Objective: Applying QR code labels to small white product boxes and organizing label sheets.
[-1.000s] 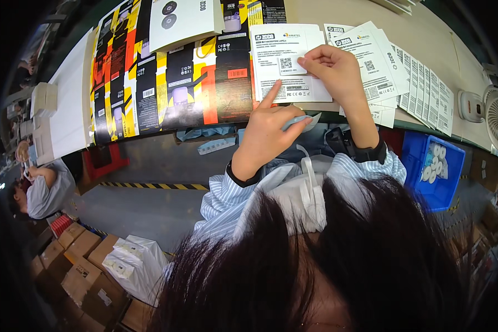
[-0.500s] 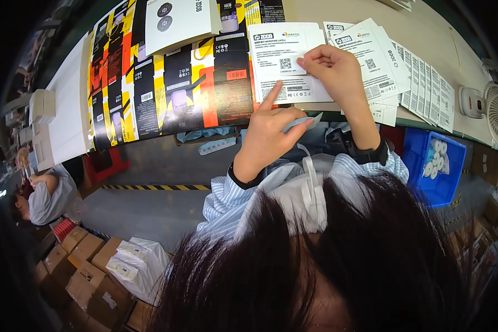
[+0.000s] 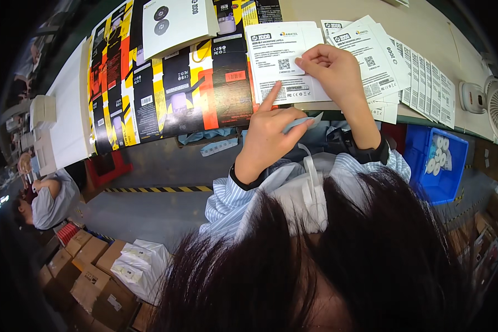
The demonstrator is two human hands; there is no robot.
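On table edge, left hand (image 3: 271,135) pinches clear strip (image 3: 304,120) (forefinger out); right hand (image 3: 332,69) presses white card (image 3: 279,61).

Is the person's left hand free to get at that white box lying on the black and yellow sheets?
Probably yes. The left hand only points at a white card, and nothing stands between it and the white box further left; it pinches a small clear strip, though.

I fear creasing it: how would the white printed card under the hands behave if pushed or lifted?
The white card lies flat and thin, so probably light and bendy when lifted by an edge. The right hand presses it and the left hand points at it; unpinned, it may slide on the table.
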